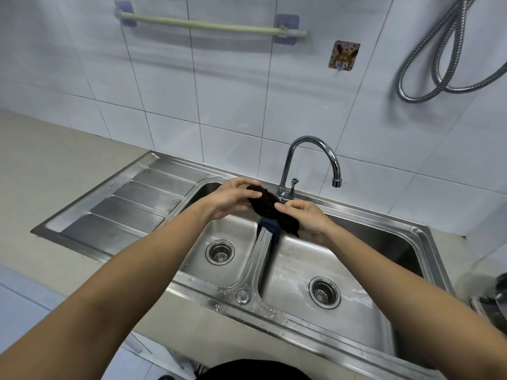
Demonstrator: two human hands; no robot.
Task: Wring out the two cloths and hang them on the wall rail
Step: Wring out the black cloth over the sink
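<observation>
1. We see the left hand [229,198] and the right hand [307,218] both clamped on one dark cloth [270,208], which is rolled into a thick twisted rope between them, just in front of the faucet [307,163].
2. Below the faucet, a second, navy cloth [270,229] lies draped over the divider [259,256] between the two basins, touching the dark cloth's lower end.
3. We judge the task to be early: the first cloth is being wrung, the navy cloth looks untouched, and neither hangs yet.
4. The wall rail [211,25], up and left of the faucet, is a pale green bar on two stick-on brackets; it carries nothing.
5. Materials: the dark cloth looks nubbly and absorbent; the sink [356,344] is brushed stainless steel, wet with droplets around the divider, with a ribbed drainboard [131,204] left of the faucet.
6. The wall behind the faucet is glossy white tile; a coiled metal hose [439,64] hangs up and right of it.
</observation>
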